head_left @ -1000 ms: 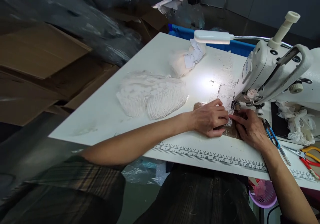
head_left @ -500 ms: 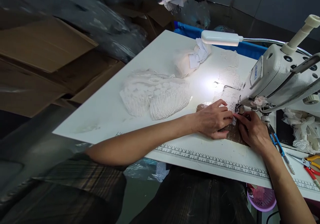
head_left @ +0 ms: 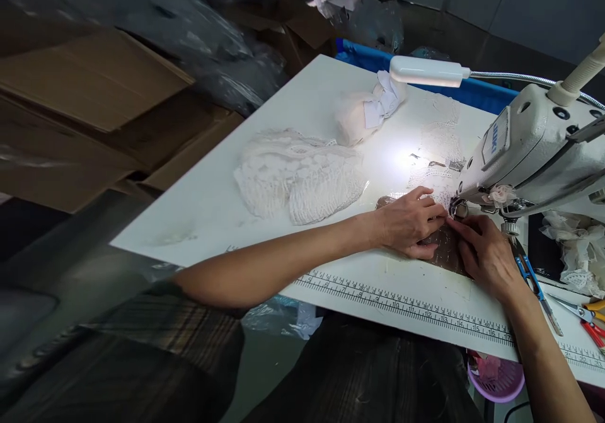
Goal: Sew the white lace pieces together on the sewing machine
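Note:
White lace trim (head_left: 437, 183) lies on the table and runs to the needle area of a white sewing machine (head_left: 529, 139). My left hand (head_left: 411, 224) rests on the near end of the lace, fingers bent and apart, fingertips close to the presser foot. My right hand (head_left: 489, 249) is closed just right of it. Its thumb and index finger come together at the lace edge by the foot, and the fingertips of both hands almost meet. Below them lies a brown plate (head_left: 447, 249), partly covered by the hands. The needle point is hidden.
Bundled white lace (head_left: 302, 174) and a tied lace roll (head_left: 357, 117) lie left on the table. A lamp (head_left: 428, 71) hangs over it. Blue thread snips (head_left: 532, 278), scissors (head_left: 574, 309) and lace scraps (head_left: 579, 243) lie right. A purple basket (head_left: 503, 382) stands below.
The lace end beneath my hands shows less than before, and the dark-edged piece on the lace looks shifted. Both hands keep nearly the same place by the foot; the view has moved slightly.

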A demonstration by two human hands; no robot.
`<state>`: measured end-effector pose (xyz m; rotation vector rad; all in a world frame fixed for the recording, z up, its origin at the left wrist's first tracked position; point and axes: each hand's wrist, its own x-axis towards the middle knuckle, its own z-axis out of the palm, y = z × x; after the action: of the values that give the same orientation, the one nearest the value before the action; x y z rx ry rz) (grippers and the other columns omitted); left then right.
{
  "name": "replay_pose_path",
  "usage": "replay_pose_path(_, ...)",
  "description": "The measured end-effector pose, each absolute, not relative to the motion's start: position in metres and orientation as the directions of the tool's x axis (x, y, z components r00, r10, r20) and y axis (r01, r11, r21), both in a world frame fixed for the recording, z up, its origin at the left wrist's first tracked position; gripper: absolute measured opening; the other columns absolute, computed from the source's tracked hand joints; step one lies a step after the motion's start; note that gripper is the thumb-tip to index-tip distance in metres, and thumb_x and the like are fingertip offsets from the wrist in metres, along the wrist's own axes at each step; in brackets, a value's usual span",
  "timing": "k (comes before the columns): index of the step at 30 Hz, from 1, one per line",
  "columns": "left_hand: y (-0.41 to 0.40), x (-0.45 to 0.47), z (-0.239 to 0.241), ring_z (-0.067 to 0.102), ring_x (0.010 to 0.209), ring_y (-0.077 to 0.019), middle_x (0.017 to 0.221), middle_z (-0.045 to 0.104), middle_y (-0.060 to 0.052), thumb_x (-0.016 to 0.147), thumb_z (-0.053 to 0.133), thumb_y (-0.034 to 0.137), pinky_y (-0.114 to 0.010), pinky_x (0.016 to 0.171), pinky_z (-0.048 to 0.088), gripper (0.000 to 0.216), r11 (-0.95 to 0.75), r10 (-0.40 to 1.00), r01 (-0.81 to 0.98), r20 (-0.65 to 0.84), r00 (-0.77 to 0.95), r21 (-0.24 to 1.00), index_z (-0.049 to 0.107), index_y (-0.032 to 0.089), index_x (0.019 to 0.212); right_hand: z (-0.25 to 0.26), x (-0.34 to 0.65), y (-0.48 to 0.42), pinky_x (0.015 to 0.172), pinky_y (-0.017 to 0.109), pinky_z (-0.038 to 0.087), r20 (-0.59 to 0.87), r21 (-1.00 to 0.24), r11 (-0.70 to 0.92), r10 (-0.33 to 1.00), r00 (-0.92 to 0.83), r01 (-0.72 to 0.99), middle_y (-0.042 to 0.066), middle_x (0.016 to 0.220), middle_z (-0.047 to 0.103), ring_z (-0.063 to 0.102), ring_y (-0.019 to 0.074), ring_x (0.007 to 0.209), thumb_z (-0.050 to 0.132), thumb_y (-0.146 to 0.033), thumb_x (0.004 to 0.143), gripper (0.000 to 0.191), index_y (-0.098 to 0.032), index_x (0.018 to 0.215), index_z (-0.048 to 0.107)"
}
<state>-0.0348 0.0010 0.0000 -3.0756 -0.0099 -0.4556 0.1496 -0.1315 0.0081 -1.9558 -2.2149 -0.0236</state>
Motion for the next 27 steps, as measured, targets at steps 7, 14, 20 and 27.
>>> replay_pose_path(7, 0.004, -0.033, 0.0, 0.063, 0.093, -0.0261, 0.116, 0.065, -0.015, 0.09, 0.052, 0.047, -0.047, 0.101, 0.042, 0.046, -0.999, 0.014, 0.023, 0.305, 0.952, -0.026, 0.07, 0.009, 0.107, 0.007, 0.146, -0.129, 0.075, 0.035, 0.056, 0.137, -0.135, 0.084, 0.988, -0.065, 0.987, 0.013, 0.111, 0.062, 0.063, 0.0217, 0.088, 0.043, -0.022, 0.092, 0.044, -0.026, 0.13, 0.065)
replay_pose_path(14, 0.005, -0.031, 0.007, 0.062, 0.098, -0.0267, 0.122, 0.063, -0.016, 0.091, 0.05, 0.051, -0.046, 0.101, 0.04, 0.05, -0.997, 0.049, 0.061, 0.239, 0.97, -0.042, 0.068, 0.009, 0.11, 0.015, 0.15, -0.129, 0.079, 0.037, 0.056, 0.063, -0.315, 0.038, 0.998, -0.019, 0.949, 0.014, 0.107, 0.066, 0.066, 0.0243, 0.094, 0.042, -0.029, 0.093, 0.044, -0.022, 0.13, 0.064)
replay_pose_path(20, 0.008, -0.029, 0.01, 0.061, 0.098, -0.0263, 0.121, 0.062, -0.015, 0.089, 0.051, 0.052, -0.046, 0.102, 0.038, 0.051, -0.997, 0.073, 0.078, 0.196, 0.978, -0.015, 0.066, 0.011, 0.115, 0.031, 0.169, -0.136, 0.088, 0.037, 0.055, -0.014, -0.603, -0.071, 0.997, 0.078, 0.794, 0.008, 0.111, 0.07, 0.067, 0.0219, 0.097, 0.045, -0.041, 0.092, 0.039, -0.021, 0.119, 0.067)
replay_pose_path(27, 0.013, -0.028, 0.004, 0.061, 0.095, -0.0259, 0.116, 0.062, -0.016, 0.09, 0.049, 0.055, -0.043, 0.093, 0.042, 0.058, -0.998, 0.062, 0.067, 0.237, 0.969, -0.01, 0.063, 0.007, 0.118, 0.015, 0.192, -0.127, 0.08, 0.039, 0.057, -0.031, -0.717, -0.106, 0.992, 0.121, 0.689, 0.006, 0.078, 0.07, 0.067, 0.025, 0.082, 0.043, -0.055, 0.093, 0.044, -0.02, 0.091, 0.071)
